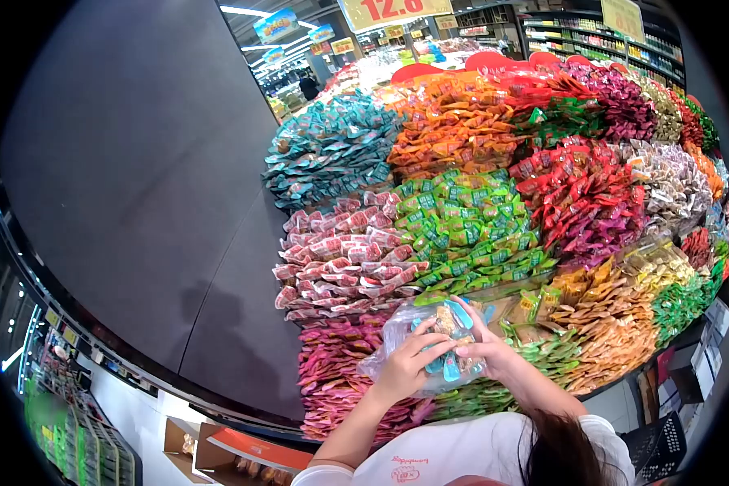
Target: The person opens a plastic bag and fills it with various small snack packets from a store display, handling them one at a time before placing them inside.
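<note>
- Left hand (pixel 409 366): fingers curled, gripping glossy blue packets (pixel 451 366).
- Right hand (pixel 482 338): thumb and fingers clasping them.
- Crinkled, translucent bag (pixel 390 334) beneath.
- Shiny green packs (pixel 470 223) beyond.

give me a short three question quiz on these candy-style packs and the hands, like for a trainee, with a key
1. Multiple choice: which colour shows on the small packs between the left hand and the right hand?
a) purple
b) blue
c) black

2. True or false: the bright green pile lies nearer the hands than the orange pile.

3. Fill in the blank: seen from the person, the teal pile lies just beyond the ______.

Key:
1. b
2. true
3. pink-and-white pile
</note>
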Available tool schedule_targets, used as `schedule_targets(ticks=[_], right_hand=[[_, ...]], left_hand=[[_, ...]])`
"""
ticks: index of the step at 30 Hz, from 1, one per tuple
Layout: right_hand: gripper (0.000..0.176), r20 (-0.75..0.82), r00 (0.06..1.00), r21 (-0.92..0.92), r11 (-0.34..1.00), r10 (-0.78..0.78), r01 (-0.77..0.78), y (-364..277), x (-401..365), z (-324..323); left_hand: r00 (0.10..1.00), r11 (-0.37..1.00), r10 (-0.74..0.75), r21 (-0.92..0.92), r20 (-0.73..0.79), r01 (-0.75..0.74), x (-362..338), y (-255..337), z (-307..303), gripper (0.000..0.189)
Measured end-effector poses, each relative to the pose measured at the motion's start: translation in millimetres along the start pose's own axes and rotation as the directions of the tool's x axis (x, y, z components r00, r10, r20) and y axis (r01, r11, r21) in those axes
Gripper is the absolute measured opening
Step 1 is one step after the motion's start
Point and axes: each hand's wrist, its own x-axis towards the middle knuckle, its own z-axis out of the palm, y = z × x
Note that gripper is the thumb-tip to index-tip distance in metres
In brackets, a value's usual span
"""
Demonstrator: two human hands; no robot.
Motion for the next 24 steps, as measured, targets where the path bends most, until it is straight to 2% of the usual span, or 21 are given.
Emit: schedule_targets(ticks=[3,5,6,7,9,11,13,14,17,18,19,21,24], right_hand=[[0.093,-0.038,0.999,-0.028,0.999,0.035,-0.036,8.7,-0.1,-1.8],[0.086,-0.068,0.996,-0.001,0.998,0.063,-0.063,18.1,4.2,-12.8],[0.081,-0.091,0.994,-0.071,0.995,0.062,-0.069,17.6,3.4,-13.7],[0.081,-0.096,0.993,-0.068,0.995,0.07,-0.077,17.3,3.5,-12.9],[0.082,-0.084,0.994,-0.026,0.997,0.065,-0.067,16.1,4.6,-8.2],[0.079,-0.098,0.995,-0.073,0.997,0.023,-0.03,14.9,3.4,-1.7],[0.074,-0.105,0.981,-0.37,0.922,-0.164,0.115,19.1,7.7,-5.8],[0.062,-0.149,0.979,-0.326,0.942,-0.135,0.081,17.9,5.3,-4.2],[0.054,-0.142,0.984,-0.298,0.953,-0.109,0.062,15.2,10.6,-6.3],[0.051,-0.138,0.988,-0.236,0.971,-0.07,0.036,15.7,11.3,-6.1],[0.051,-0.142,0.988,-0.231,0.972,-0.063,0.029,15.7,12.2,-4.9],[0.057,-0.107,0.993,-0.218,0.976,-0.055,0.03,15.9,13.1,-2.4],[0.065,-0.067,0.997,-0.29,0.957,-0.037,0.016,10.3,14.8,-1.9]], left_hand=[[1.0,1.0,-0.013,-0.024,-0.016,0.013,-8.5,-3.3,3.8,0.056],[1.0,1.0,-0.009,0.029,0.03,0.008,-9.9,-1.4,0.7,0.057],[0.999,0.998,0.005,0.062,0.053,-0.008,-9.2,0.5,-1.9,0.054],[0.999,0.998,-0.003,0.056,0.054,0.0,-8.7,0.3,-1.9,0.054],[1.0,0.996,-0.002,0.088,0.028,0.0,-9.0,0.2,-0.6,0.052],[0.999,0.997,-0.043,0.057,-0.013,0.044,-11.4,0.2,5.3,0.056],[0.988,0.994,-0.084,0.062,-0.126,0.093,-8.7,2.3,7.6,0.055],[0.981,0.989,-0.119,0.069,-0.154,0.131,-7.4,3.7,10.1,0.055],[0.958,0.983,-0.17,0.033,-0.232,0.183,-6.1,3.7,16.4,0.054],[0.95,0.98,-0.185,0.019,-0.25,0.196,-6.0,2.2,17.5,0.049],[0.95,0.979,-0.194,0.016,-0.246,0.204,-6.9,-1.9,18.1,0.049],[0.966,0.993,-0.113,0.0,-0.233,0.116,-9.3,-9.1,18.3,0.047],[0.966,0.996,-0.086,-0.027,-0.244,0.082,-6.3,-7.6,11.9,0.043]])
